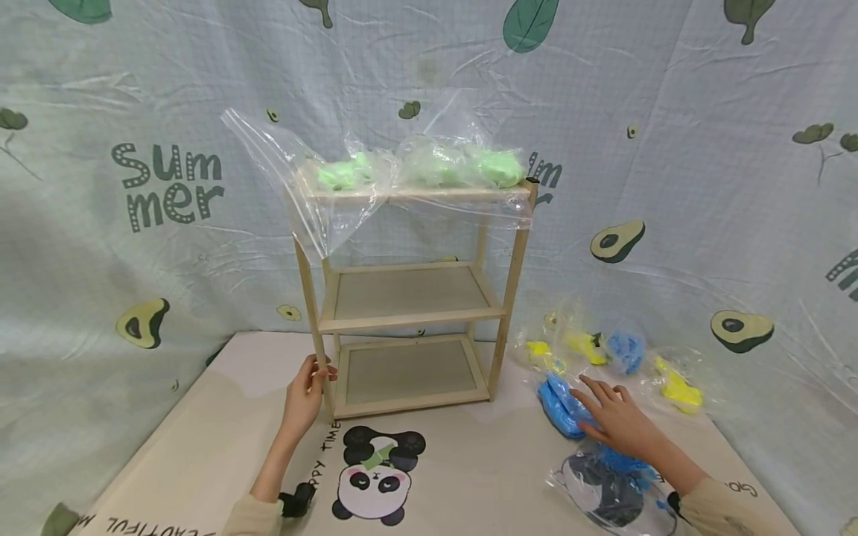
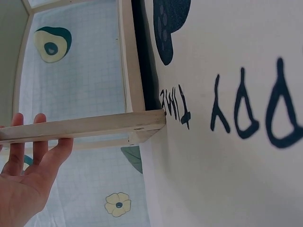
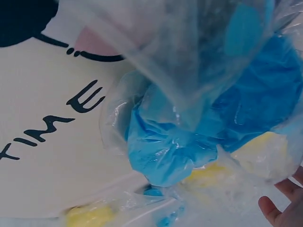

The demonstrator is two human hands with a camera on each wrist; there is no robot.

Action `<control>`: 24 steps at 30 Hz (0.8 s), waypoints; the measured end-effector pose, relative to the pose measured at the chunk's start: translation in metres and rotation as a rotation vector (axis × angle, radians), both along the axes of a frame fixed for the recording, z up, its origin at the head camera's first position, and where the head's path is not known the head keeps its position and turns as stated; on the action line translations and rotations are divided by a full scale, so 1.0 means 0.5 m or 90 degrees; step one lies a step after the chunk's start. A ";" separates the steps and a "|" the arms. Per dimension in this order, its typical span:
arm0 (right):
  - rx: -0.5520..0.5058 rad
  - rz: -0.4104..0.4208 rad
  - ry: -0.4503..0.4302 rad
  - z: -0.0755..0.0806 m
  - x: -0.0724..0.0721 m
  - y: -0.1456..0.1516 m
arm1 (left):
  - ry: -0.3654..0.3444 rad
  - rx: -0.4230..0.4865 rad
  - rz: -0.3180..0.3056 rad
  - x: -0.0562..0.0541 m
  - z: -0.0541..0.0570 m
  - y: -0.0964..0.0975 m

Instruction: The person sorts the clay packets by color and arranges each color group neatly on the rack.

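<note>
A three-tier wooden shelf rack [image 1: 410, 322] stands on the covered table. At its near left leg, low down, my left hand [image 1: 304, 398] holds the wood; in the left wrist view the fingers pass behind the leg [image 2: 85, 129] and show above it. My right hand [image 1: 620, 420] is over the right side of the table with fingers spread, its fingertips at the edge of a clear bag of blue, dough-like material [image 1: 559, 409]. The right wrist view shows the blue bag [image 3: 165, 153] close up, the hand's fingers at the lower right corner.
Bags with light green lumps [image 1: 499, 168] lie on the top shelf, plastic hanging over its front. Behind the right hand are bags with yellow lumps [image 1: 680, 391] and another blue bag [image 1: 625, 351]. One more blue-filled bag [image 1: 623, 461] lies nearer. A printed curtain [image 1: 221, 275] hangs behind.
</note>
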State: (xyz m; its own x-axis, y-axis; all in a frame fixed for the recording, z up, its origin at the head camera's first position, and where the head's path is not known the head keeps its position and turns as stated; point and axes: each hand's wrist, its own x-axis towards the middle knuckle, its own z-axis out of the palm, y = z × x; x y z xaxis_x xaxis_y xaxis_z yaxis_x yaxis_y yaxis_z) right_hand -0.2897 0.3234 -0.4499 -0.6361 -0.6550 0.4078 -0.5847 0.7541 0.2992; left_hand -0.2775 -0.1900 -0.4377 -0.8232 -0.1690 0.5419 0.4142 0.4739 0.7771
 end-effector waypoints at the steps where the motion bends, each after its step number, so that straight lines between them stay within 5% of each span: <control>1: 0.002 -0.004 -0.010 -0.002 -0.002 0.000 | -0.003 -0.002 0.001 0.000 0.000 0.000; 13: 0.005 -0.031 -0.105 -0.017 -0.028 -0.005 | -0.009 -0.006 0.005 -0.001 0.001 0.002; 17: 0.008 -0.031 -0.133 -0.020 -0.032 -0.009 | 0.027 -0.001 -0.007 -0.004 -0.004 -0.001; 24: 0.010 -0.020 -0.131 -0.022 -0.033 -0.016 | 0.128 0.049 -0.096 -0.020 -0.027 -0.016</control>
State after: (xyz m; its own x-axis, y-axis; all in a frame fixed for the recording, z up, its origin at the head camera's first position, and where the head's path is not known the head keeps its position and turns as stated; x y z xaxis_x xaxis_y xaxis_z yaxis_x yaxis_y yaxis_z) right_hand -0.3064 0.3157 -0.4608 -0.7255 -0.6384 0.2572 -0.6103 0.7694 0.1883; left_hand -0.2874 -0.1982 -0.4511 -0.7196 -0.0996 0.6872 0.6251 0.3381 0.7035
